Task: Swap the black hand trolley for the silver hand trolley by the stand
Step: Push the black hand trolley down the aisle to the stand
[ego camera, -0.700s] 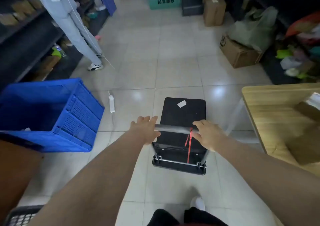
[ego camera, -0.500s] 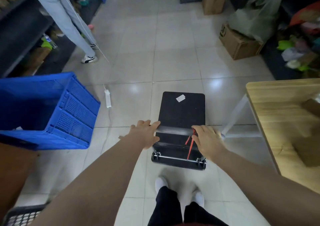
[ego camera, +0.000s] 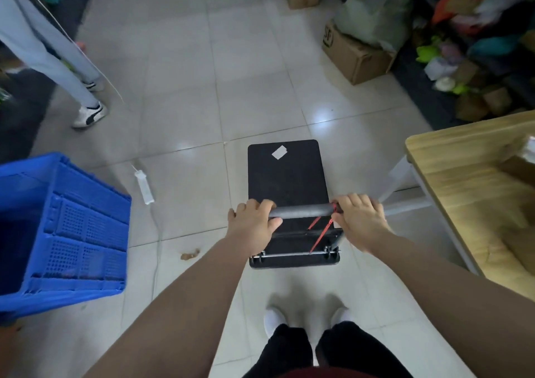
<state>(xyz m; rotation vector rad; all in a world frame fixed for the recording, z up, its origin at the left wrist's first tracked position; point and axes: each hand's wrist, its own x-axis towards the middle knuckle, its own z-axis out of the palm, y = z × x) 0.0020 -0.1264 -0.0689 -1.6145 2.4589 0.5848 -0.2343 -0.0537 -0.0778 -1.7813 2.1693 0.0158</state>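
gripping the handle bar (ego camera: 302, 211) of the black hand trolley (ego camera: 286, 175) with left hand (ego camera: 253, 227) and right hand (ego camera: 360, 221); mid-swap at best, no silver trolley in view.

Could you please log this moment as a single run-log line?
phase: moving black hand trolley | left hand: gripping handle bar | right hand: gripping handle bar | deck: unloaded | silver trolley: not in view
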